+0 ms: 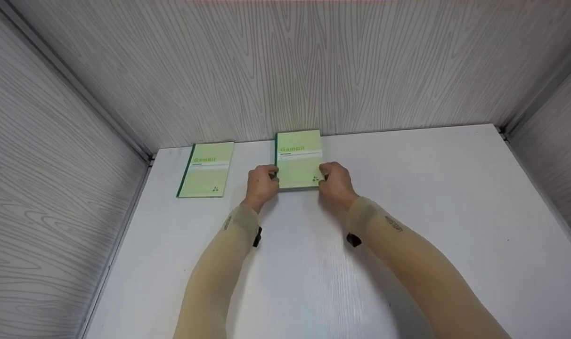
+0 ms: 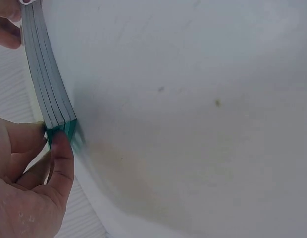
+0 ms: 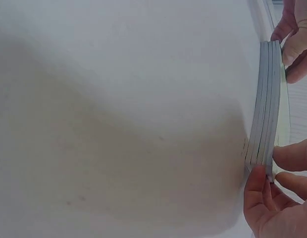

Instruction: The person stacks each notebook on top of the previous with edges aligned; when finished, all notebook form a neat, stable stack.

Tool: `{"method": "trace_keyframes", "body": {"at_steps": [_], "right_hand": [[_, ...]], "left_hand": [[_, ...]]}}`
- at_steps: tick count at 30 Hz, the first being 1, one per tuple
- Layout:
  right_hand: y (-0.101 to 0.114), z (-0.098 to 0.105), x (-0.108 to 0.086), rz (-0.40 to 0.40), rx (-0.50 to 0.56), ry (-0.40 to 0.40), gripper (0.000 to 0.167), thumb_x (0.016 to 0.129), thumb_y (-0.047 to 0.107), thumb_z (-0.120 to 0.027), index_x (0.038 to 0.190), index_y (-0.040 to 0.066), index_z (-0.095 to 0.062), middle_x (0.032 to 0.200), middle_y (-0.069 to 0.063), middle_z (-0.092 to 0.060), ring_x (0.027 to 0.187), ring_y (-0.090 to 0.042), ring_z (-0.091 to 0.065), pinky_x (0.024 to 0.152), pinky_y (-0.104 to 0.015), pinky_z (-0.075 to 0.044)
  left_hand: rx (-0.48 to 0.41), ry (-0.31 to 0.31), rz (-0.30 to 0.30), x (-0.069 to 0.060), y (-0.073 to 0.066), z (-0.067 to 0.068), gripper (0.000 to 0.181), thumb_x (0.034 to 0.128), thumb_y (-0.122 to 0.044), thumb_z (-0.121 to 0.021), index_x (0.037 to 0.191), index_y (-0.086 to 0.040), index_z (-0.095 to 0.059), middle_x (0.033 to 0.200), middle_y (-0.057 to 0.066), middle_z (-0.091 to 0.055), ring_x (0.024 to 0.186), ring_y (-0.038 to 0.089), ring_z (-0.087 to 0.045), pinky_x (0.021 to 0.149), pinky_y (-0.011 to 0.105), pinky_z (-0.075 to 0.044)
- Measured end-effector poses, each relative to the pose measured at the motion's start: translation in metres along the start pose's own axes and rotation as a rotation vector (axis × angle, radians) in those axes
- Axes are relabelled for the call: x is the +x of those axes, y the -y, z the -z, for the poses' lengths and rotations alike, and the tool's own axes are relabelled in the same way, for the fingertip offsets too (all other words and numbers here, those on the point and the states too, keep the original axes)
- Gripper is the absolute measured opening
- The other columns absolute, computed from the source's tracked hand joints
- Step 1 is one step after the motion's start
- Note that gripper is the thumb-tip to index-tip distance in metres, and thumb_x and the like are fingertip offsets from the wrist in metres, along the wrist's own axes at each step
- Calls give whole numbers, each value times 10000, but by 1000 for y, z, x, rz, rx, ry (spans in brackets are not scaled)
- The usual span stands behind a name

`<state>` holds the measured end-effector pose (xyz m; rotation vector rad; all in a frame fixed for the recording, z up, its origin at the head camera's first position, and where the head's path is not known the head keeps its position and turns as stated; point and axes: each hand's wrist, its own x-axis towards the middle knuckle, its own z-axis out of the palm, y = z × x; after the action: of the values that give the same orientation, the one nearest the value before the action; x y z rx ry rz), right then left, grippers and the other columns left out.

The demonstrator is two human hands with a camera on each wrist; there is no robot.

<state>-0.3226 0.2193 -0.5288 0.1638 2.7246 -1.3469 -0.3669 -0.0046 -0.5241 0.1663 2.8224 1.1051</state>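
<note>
A stack of several light-green notebooks [image 1: 298, 162] with dark green spines lies near the back wall, the top cover printed "Gambit". My left hand [image 1: 263, 184] holds its near left corner, on the spine side. On the opposite side, my right hand [image 1: 336, 183] grips the near right corner. The left wrist view shows the grey page edges of the stacked notebooks [image 2: 47, 74] lined up closely, with thumb and fingers about the green spine corner. In the right wrist view, curled fingers hold the other corner of the notebooks [image 3: 264, 106].
Left of the stack, apart from it, lies another green notebook [image 1: 205, 176], slightly slanted. Both rest on a white table [image 1: 431, 197]. A wood-grain panel [image 1: 285, 70] rises along the back edge, and more panels stand at the left and right.
</note>
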Motion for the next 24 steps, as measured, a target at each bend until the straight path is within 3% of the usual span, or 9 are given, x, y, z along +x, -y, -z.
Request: {"method": "trace_keyframes", "body": {"at_steps": [7, 11, 14, 19, 22, 24], "right_hand": [[-3, 1, -4, 13, 27, 25, 585, 1026, -59, -571, 1609, -8, -562, 1626, -209, -579, 1539, -352, -546, 1343, -493, -435], [-5, 5, -7, -28, 115, 32, 611, 1049, -15, -588, 1654, 13, -510, 1631, -204, -572, 1518, -334, -550, 1336, -485, -439], [-5, 6, -10, -61, 186, -5, 577, 1048, 38, -644, 1620, 57, -566, 1590, -175, -597, 1480, -317, -565, 1305, -485, -469], [2, 1, -16, -15, 230, -143, 427, 1045, 150, -724, 1467, 88, -710, 1530, -134, -668, 1413, -325, -599, 1218, -488, -518], [13, -7, -19, 48, 243, -213, 378, 1046, 171, -729, 1409, 66, -745, 1489, -129, -717, 1391, -340, -624, 1188, -491, -528], [23, -15, -22, 83, 246, -220, 364, 1053, 174, -728, 1400, 64, -748, 1465, -119, -735, 1386, -338, -638, 1179, -489, -539]], "left_hand": [[-55, -3, 41, -1, 2, 0, 388, 1052, 23, -665, 1432, 0, -739, 1444, 192, -763, 1407, 334, -709, 1213, 461, -575], [-95, 7, 29, 0, 6, 2, 389, 1053, 2, -655, 1431, -18, -746, 1456, 180, -761, 1374, 324, -728, 1179, 447, -596], [-145, 40, 30, -2, 11, 10, 392, 1070, -39, -659, 1455, -47, -734, 1497, 160, -736, 1383, 311, -716, 1160, 442, -606], [-214, 99, 75, -13, 33, 43, 410, 1127, -195, -679, 1529, -114, -678, 1541, 104, -696, 1338, 268, -705, 1109, 422, -634], [-207, 83, 87, -19, 59, 71, 438, 1137, -252, -679, 1552, -117, -654, 1552, 110, -685, 1333, 284, -703, 1102, 443, -641], [-169, 48, 90, -22, 80, 89, 452, 1142, -270, -665, 1564, -108, -641, 1574, 129, -671, 1377, 317, -683, 1135, 483, -623]]}}
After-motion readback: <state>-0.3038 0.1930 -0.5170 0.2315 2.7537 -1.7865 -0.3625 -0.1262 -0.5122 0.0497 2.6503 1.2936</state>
